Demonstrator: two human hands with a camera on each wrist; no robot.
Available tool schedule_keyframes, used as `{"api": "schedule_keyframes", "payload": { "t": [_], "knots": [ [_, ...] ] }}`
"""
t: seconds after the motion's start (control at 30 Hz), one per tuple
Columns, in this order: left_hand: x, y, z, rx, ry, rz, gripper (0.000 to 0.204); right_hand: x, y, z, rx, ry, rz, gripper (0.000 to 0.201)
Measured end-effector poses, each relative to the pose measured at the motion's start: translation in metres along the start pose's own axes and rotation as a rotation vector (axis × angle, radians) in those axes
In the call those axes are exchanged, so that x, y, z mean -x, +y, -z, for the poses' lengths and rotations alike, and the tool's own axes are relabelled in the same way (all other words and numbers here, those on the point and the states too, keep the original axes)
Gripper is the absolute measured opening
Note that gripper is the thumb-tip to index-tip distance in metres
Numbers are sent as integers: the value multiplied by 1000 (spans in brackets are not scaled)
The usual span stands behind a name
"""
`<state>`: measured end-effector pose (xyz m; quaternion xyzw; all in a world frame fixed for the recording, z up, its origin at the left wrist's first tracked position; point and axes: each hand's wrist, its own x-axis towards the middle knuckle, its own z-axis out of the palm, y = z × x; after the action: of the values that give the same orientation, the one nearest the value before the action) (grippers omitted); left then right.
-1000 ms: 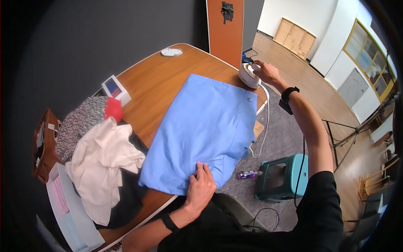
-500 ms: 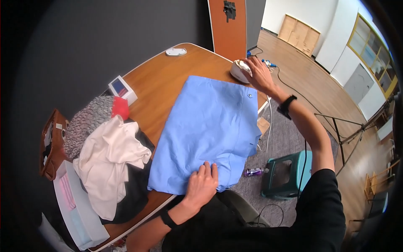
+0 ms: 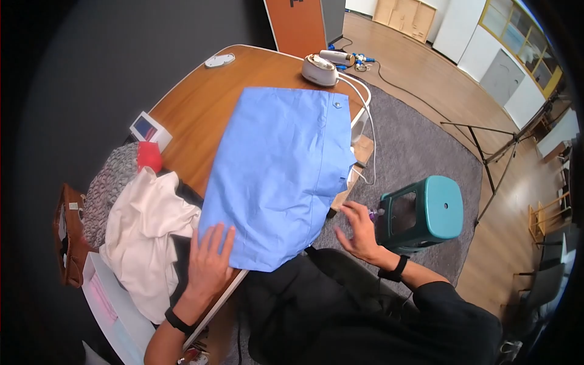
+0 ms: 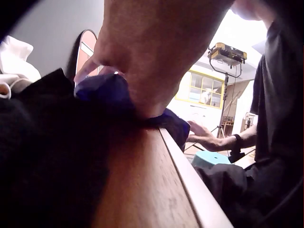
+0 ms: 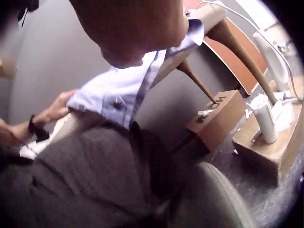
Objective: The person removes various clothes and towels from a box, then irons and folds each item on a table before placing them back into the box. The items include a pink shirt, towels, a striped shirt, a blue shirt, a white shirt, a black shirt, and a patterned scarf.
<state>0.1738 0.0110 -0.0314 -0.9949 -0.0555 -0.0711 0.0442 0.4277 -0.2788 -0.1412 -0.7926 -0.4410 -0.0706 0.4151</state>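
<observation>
One left hand [image 3: 208, 260] (fingers spread) rests on blue cloth [image 3: 267, 170]; the right hand [image 3: 360, 236], fingers apart, hovers nearby.

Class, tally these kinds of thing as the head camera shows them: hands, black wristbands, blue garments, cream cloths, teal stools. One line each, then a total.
Hands: 2 (left hand, right hand)
Black wristbands: 2 (left wristband, right wristband)
Blue garment: 1
Cream cloth: 1
Teal stool: 1
Total: 7

Black short-sleeved top [image 3: 453, 310]; black wristbands [image 3: 394, 269], small dark blocks [image 4: 236, 156] attached; dark-clothed lap [image 5: 90, 171]
</observation>
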Motion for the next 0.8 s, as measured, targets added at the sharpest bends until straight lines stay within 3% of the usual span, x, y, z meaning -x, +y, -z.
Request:
{"api": "schedule_keyframes", "payload": {
  "t": [0.07, 0.1, 0.2, 0.33, 0.37, 0.47, 0.5, 0.63, 0.8],
  "knots": [
    [0, -15, 1, -132, -61, -34, 68, 2, 0, -16, 256, -9, 335, 64],
    [-2, -19, 4, -198, -69, -68, 68, 4, 7, -32, 197, -41, 338, 76],
    [-10, -30, 0, -282, -59, -127, 70, -6, 22, -62, 314, -94, 365, 75],
    [-20, -41, -3, -269, -126, -131, 72, -24, 26, -87, 343, 84, 438, 65],
    [-20, -42, -8, -245, -57, -153, 66, -27, 20, -85, 306, 77, 462, 62],
    [-16, -41, -16, -234, -78, -168, 56, -34, 5, -66, 230, 32, 539, 51],
    [-16, -38, -12, -257, 41, -206, 44, -37, 1, -53, 221, -10, 572, 48],
    [-2, -22, 29, -48, 96, -104, 33, -43, -10, -1, 151, -95, 569, 42],
    [25, -8, 47, 256, 81, -110, 43, -58, -25, 53, -119, -300, 544, 46]
  ]
}}
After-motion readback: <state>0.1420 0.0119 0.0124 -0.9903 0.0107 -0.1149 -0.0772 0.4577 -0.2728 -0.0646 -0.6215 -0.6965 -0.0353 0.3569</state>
